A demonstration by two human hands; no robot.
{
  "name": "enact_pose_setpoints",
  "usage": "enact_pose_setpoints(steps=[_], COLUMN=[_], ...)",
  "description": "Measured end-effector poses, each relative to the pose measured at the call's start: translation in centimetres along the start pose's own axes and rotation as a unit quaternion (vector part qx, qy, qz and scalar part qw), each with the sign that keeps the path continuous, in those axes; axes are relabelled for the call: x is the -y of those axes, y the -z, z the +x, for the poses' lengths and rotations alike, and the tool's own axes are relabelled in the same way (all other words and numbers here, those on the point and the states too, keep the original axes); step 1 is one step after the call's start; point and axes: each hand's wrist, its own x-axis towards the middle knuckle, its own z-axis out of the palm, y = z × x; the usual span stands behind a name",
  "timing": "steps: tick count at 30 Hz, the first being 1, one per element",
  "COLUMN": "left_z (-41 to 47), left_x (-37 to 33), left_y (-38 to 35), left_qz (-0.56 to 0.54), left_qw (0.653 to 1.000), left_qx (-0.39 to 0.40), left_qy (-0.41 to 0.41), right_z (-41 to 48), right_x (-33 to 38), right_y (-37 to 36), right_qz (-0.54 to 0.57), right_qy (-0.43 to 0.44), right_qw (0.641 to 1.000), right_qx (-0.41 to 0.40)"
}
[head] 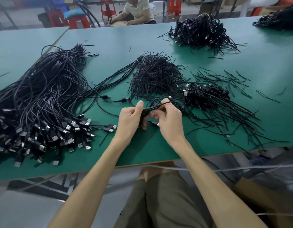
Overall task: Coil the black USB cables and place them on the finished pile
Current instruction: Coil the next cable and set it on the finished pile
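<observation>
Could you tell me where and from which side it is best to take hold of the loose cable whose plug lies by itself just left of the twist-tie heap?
Probably by the plug. It lies flat on the green table, clear of the uncoiled bundle, its metal tip pointing right. Coming from above, fingers across its sides, looks easiest.

Uncoiled cables [43, 99] lie left on the table [265, 63] — coiled pile [206, 96] right, ties [155, 76] between.
</observation>
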Motion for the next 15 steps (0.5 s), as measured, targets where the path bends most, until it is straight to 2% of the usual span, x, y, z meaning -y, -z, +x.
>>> enact_pose_setpoints(steps=[5, 8, 11, 15], left_z=[0.3, 0.0, 0.0, 0.1], left_x=[0.1, -0.1, -0.9, -1.7], left_y=[-0.1, 0.6, 1.2, 1.7], left_qz=[-0.012, 0.054, 0.145, 0.256], left_qw=[1.000, 0.997, 0.979, 0.952], left_qx=[0.002, 0.059, 0.129, 0.089], left_qy=[0.007, -0.005, -0.058, -0.141], right_z=[0.4, 0.3, 0.3, 0.3], right_x=[-0.5, -0.3, -0.2, -0.5], right_y=[0.5, 0.3, 0.6, 1.2], right_qz=[-0.010, 0.021, 0.045, 0.083], right_qy=[-0.030, -0.039, -0.034, -0.050], right_qw=[0.999, 0.999, 0.998, 0.995], right_qx=[-0.025, -0.025, -0.015, 0.007])
